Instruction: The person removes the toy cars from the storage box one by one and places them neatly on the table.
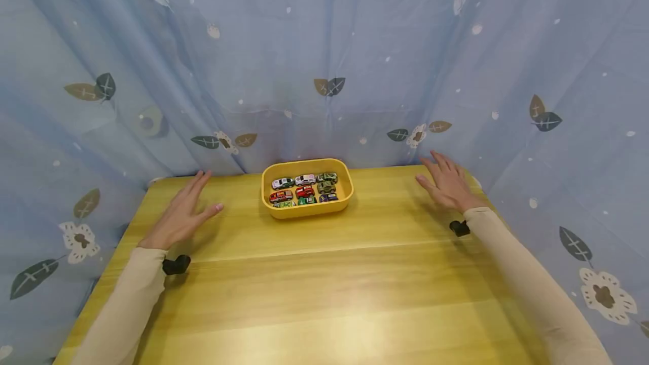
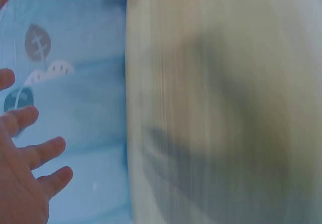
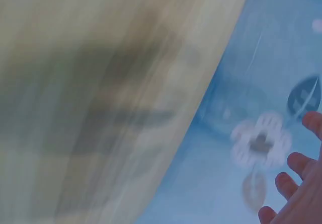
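Note:
A yellow tray (image 1: 306, 212) stands at the back middle of the wooden table (image 1: 324, 297), with several small toy cars (image 1: 305, 190) packed inside in rows. My left hand (image 1: 183, 212) hovers flat over the table to the tray's left, fingers straight, holding nothing. Over the table's far right corner my right hand (image 1: 446, 182) is spread with fingers straight, also holding nothing. Both wrist views are blurred: the left hand (image 2: 25, 168) shows at the lower left, the right hand (image 3: 297, 189) at the lower right, each beside the table edge.
A blue curtain (image 1: 324, 61) printed with leaves and flowers hangs close behind and on both sides of the table. Black wrist mounts (image 1: 176, 265) sit under my beige sleeves. The table's back edge runs just behind the tray.

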